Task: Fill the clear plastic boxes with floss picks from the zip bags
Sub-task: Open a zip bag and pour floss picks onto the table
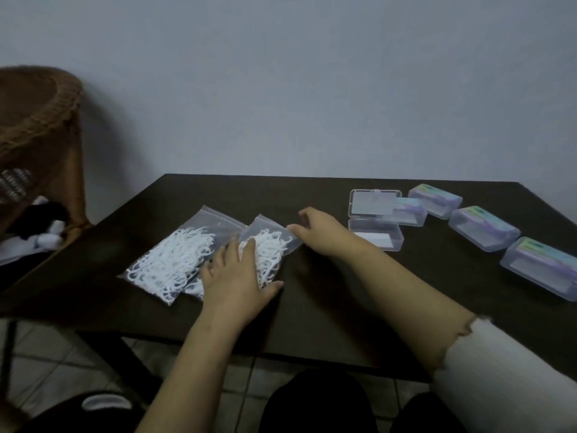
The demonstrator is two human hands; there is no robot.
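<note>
My left hand (pixel 234 276) is lying flat, fingers straight, pressing down the nearer zip bag (pixel 268 245) of floss picks on the dark counter (pixel 327 301), while my right hand (pixel 315 228) is pinching that bag's top edge. Second zip bag (pixel 175 260) is lying just left, partly under it. Open clear box (pixel 374 223) is sitting right of my hands, with closed boxes (pixel 484 228) beyond it.
</note>
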